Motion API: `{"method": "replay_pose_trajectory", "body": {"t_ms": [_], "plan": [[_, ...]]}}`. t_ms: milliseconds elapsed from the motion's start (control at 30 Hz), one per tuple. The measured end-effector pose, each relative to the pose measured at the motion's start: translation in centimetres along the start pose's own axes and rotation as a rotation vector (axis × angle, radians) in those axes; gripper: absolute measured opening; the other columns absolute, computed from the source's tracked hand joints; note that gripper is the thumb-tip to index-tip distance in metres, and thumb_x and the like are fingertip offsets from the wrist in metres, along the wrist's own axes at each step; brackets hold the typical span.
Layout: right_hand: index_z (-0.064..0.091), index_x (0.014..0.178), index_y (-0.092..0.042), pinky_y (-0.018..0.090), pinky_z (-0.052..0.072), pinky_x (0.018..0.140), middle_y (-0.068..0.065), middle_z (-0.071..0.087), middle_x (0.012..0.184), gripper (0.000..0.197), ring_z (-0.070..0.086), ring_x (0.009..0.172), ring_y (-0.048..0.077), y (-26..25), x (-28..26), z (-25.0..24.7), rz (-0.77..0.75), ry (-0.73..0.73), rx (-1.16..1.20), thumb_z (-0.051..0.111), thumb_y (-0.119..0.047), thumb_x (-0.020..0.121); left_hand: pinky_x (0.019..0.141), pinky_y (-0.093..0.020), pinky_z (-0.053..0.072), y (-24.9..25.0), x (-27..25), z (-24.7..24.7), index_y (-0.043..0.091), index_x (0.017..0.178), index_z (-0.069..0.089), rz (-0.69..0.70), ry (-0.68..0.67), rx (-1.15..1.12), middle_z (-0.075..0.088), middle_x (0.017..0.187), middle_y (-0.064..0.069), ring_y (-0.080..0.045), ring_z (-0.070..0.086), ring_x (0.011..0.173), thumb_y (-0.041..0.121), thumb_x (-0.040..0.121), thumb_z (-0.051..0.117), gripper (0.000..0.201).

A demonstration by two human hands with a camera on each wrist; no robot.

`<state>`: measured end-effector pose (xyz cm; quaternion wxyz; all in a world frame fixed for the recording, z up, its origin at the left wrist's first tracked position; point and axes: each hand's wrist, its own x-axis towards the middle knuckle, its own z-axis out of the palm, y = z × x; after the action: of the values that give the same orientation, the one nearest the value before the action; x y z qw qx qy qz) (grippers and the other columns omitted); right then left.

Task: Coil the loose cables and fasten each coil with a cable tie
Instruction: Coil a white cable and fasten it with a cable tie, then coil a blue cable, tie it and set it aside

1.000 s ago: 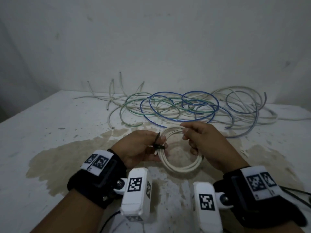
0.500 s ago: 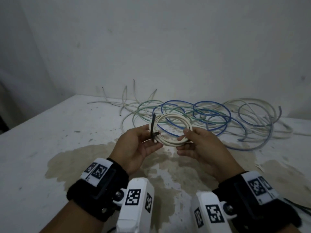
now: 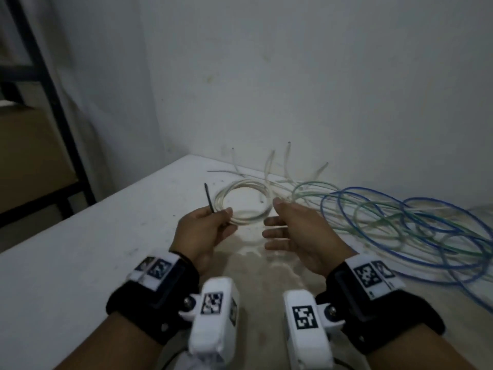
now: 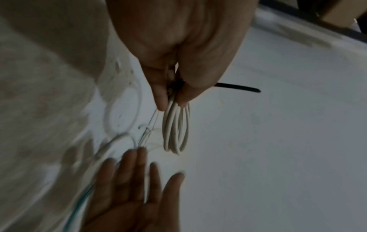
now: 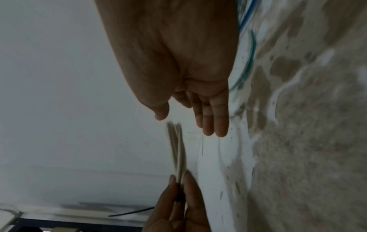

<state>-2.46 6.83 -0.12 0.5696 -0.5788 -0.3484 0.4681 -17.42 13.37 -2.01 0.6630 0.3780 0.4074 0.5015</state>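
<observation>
Loose cables (image 3: pixel 400 222) just right of left-hand-pinched white coil (image 3: pixel 245 206).

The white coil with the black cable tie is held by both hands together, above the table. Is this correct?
Not quite. Only the left hand pinches the white coil at the black cable tie. The right hand is open beside it, fingers straight, touching nothing; the left wrist view shows this clearly. The coil is indeed above the table.

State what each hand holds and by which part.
The left hand pinches the white cable coil at its black cable tie. The right hand holds nothing.
</observation>
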Motion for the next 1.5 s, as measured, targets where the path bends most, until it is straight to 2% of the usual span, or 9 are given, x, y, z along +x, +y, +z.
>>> {"method": "replay_pose_trajectory", "body": {"t_ms": [333, 433, 500, 567, 667, 767, 1100, 1333, 1500], "plan": [[0.055, 0.117, 0.001, 0.03, 0.047, 0.063, 0.009, 0.059, 0.085, 0.032, 0.057, 0.069, 0.021, 3.7, 7.0, 2.4, -0.004, 0.159, -0.059, 0.054, -0.021, 0.094, 0.045, -0.021, 0.052, 3.7, 17.4, -7.1, -0.005, 0.105, 0.062, -0.093, 0.384, 0.158, 0.06, 0.071, -0.011, -0.015, 0.06, 0.052, 0.004, 0.089, 0.064, 0.019], [0.059, 0.112, -0.006, 0.032, 0.054, 0.069, 0.007, 0.063, 0.087, 0.023, 0.061, 0.073, 0.021, 4.4, 7.6, 1.9, -0.027, 0.191, -0.057, 0.053, -0.021, 0.095, 0.067, -0.029, 0.055, 3.4, 20.5, -7.5, -0.008, 0.101, 0.063, -0.087, 0.408, 0.285, 0.065, 0.064, -0.01, -0.018, 0.063, 0.062, 0.008, 0.087, 0.066, 0.021], [0.059, 0.112, -0.011, 0.034, 0.057, 0.072, 0.009, 0.066, 0.091, 0.021, 0.065, 0.079, 0.021, 4.6, 7.6, 1.8, -0.038, 0.213, -0.053, 0.053, -0.022, 0.095, 0.082, -0.035, 0.056, 3.5, 21.8, -7.6, -0.009, 0.108, 0.061, 0.004, 0.393, 0.363, 0.069, 0.083, -0.016, -0.025, 0.067, 0.076, 0.011, 0.088, 0.066, 0.028], [0.059, 0.111, -0.012, 0.036, 0.058, 0.073, 0.011, 0.067, 0.091, 0.018, 0.066, 0.079, 0.023, 4.6, 7.7, 1.7, -0.035, 0.22, -0.022, 0.053, -0.02, 0.095, 0.086, -0.035, 0.053, 3.9, 22.5, -8.0, -0.004, 0.106, 0.065, 0.049, 0.366, 0.446, 0.069, 0.099, -0.021, -0.031, 0.066, 0.091, 0.023, 0.087, 0.067, 0.034], [0.061, 0.101, -0.01, 0.037, 0.058, 0.073, 0.014, 0.066, 0.089, 0.012, 0.066, 0.076, 0.023, 4.6, 7.7, 1.7, -0.026, 0.229, 0.003, 0.052, -0.017, 0.095, 0.081, -0.042, 0.057, 4.3, 22.8, -8.5, 0.001, 0.081, 0.072, 0.135, 0.363, 0.735, 0.072, 0.081, -0.017, -0.032, 0.069, 0.081, 0.031, 0.068, 0.078, 0.033], [0.062, 0.093, -0.009, 0.034, 0.058, 0.071, 0.014, 0.066, 0.087, 0.014, 0.068, 0.078, 0.027, 4.8, 7.8, 1.6, -0.03, 0.245, -0.002, 0.051, -0.018, 0.096, 0.08, -0.042, 0.057, 4.2, 22.9, -8.7, 0.01, 0.071, 0.07, 0.18, 0.371, 0.894, 0.072, 0.076, -0.015, -0.033, 0.069, 0.078, 0.027, 0.075, 0.078, 0.018], [0.062, 0.089, -0.002, 0.036, 0.058, 0.073, 0.018, 0.065, 0.083, 0.019, 0.067, 0.072, 0.025, 4.9, 7.7, 1.3, -0.034, 0.23, 0.074, 0.051, -0.016, 0.096, 0.079, -0.032, 0.055, 4.4, 22.1, -8.2, 0.015, 0.079, 0.071, 0.17, 0.201, 0.984, 0.07, 0.075, -0.006, -0.021, 0.063, 0.07, 0.022, 0.065, 0.087, 0.023], [0.062, 0.089, -0.003, 0.038, 0.058, 0.075, 0.017, 0.066, 0.085, 0.019, 0.067, 0.074, 0.026, 4.8, 7.6, 1.3, -0.029, 0.224, 0.077, 0.051, -0.017, 0.096, 0.065, -0.028, 0.048, 4.7, 22.4, -8.5, 0.005, 0.069, 0.07, 0.188, 0.282, 1.104, 0.069, 0.07, -0.011, -0.022, 0.059, 0.064, 0.025, 0.069, 0.085, 0.025], [0.061, 0.09, -0.004, 0.036, 0.058, 0.071, 0.016, 0.066, 0.083, 0.018, 0.066, 0.071, 0.023, 4.7, 7.5, 1.3, -0.033, 0.232, 0.11, 0.051, -0.017, 0.096, 0.075, -0.032, 0.05, 4.6, 22.3, -8.6, 0.006, 0.078, 0.072, 0.188, 0.288, 1.18, 0.07, 0.079, -0.011, -0.027, 0.064, 0.079, 0.029, 0.072, 0.082, 0.026]]}}
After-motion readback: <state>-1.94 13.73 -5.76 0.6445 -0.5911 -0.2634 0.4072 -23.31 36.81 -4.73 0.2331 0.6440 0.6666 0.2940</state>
